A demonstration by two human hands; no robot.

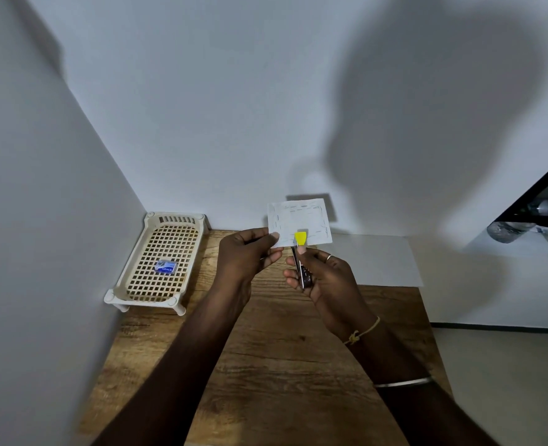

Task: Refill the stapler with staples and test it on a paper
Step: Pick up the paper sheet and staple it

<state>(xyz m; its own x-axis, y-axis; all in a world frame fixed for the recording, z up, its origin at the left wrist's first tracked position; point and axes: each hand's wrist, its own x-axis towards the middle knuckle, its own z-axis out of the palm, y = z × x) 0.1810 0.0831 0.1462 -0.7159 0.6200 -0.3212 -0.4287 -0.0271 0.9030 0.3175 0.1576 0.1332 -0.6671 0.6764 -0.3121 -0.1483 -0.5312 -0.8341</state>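
Table [266, 349]: bare wood nearest the camera; both forearms reach out above it.

Right hand [327, 278]: fingers curled round the stapler [299, 244], thumb lying along its upper side. The stapler is held in the air, with its yellow nose at the lower edge of the paper [301, 217]. Whether the jaws have closed on the edge cannot be told.

Left hand [250, 252]: thumb and fingers pinch the paper at its lower left corner. The card is upright and clear of the table. It carries rows of short dark marks along its borders, apparently staples.

Box [166, 266]: blue, lying in the tray [118, 294] well to the left. A white sheet [379, 262] lies flat at the far right.

Findings, as judgement:
- The paper is held at one corner only. A squeeze could swing or buckle it, and the staple would land crooked or miss.
- The nose covers very little of the edge, so the staple may tear out.
- The left fingertips are near the nose and could be nipped.
- With no surface under the stapler, a weak squeeze may jam it.
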